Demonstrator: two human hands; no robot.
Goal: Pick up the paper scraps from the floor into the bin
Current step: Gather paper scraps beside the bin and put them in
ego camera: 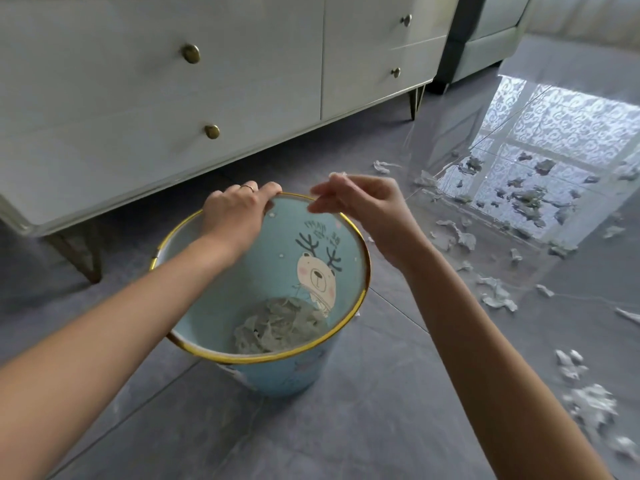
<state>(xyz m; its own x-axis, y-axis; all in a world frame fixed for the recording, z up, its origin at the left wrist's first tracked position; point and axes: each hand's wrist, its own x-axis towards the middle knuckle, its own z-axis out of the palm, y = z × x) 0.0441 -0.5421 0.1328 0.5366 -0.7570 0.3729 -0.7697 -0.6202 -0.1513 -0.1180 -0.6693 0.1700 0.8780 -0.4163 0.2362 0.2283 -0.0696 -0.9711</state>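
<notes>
Left hand (pixel 235 216) grips the bin (pixel 242 299) rim; right hand (pixel 360 209) hovers above, perhaps pinching a scrap (pixel 337 174).

The bin (pixel 277 372) stands on the floor (pixel 381 410) before the dresser (pixel 173 81); scraps (pixel 277 327) lie in it, loose scraps (pixel 498 296) on the floor to its right.

A home interior. A white drawer cabinet (pixel 207 81) with brass knobs (pixel 190 53) fills the upper left; an upholstered sofa (pixel 485 32) stands upper right on glossy grey floor tiles (pixel 381 410).
</notes>
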